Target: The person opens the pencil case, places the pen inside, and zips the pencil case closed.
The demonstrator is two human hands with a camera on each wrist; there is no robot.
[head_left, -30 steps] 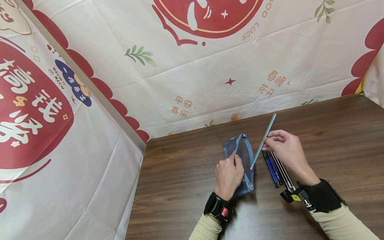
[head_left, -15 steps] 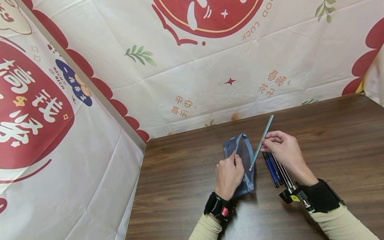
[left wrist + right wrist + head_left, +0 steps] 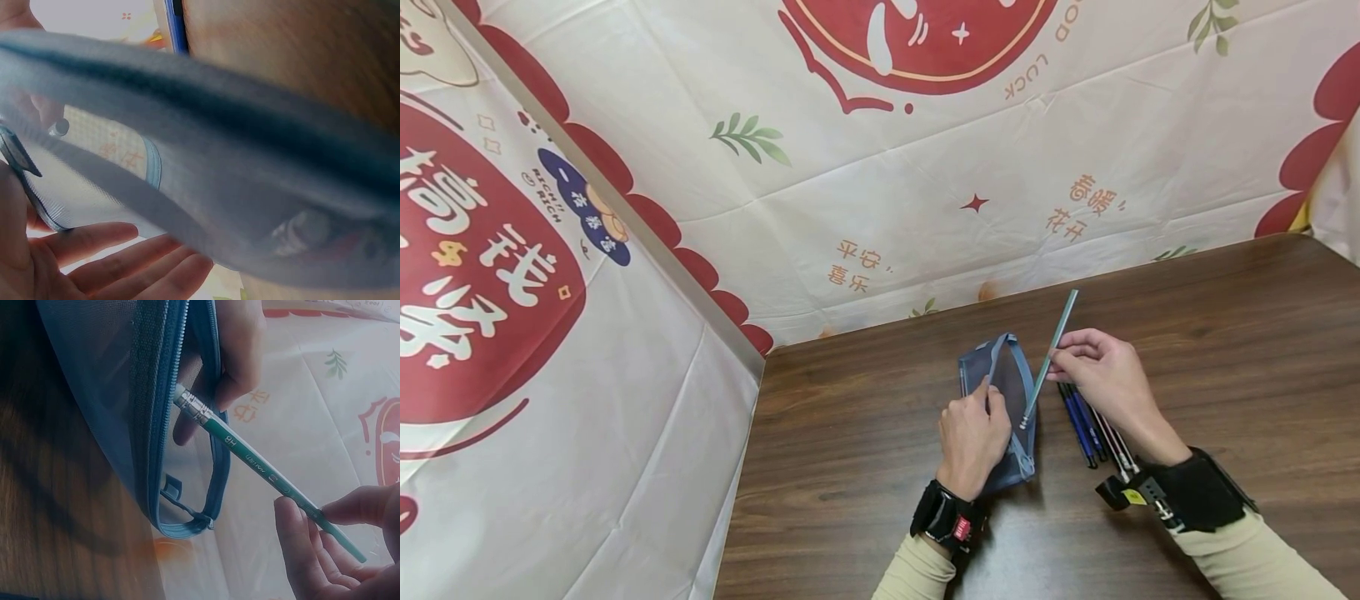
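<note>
A blue mesh zip pouch (image 3: 1009, 385) lies on the brown table (image 3: 865, 467), its zipper undone and its mouth gaping. My left hand (image 3: 987, 402) grips the pouch's near edge and holds the mouth apart. My right hand (image 3: 1056, 361) pinches a green HB pencil (image 3: 1049, 357) by its middle, tilted, with the eraser end down. In the right wrist view the pencil's (image 3: 250, 453) eraser tip sits at the zipper edge of the pouch (image 3: 119, 387), just inside the opening, next to the fingers (image 3: 234, 359) of my left hand. The left wrist view is filled by the blurred pouch (image 3: 237, 162).
Several dark blue and black pens (image 3: 1086, 421) lie side by side on the table under my right hand. A printed red and cream cloth (image 3: 925, 183) forms walls at the back and left. The table's left edge (image 3: 741, 492) is close to the pouch.
My right hand has carried the pencil a little to the left, bringing its eraser end over the pouch's open mouth. My left hand and the pouch have stayed put.
</note>
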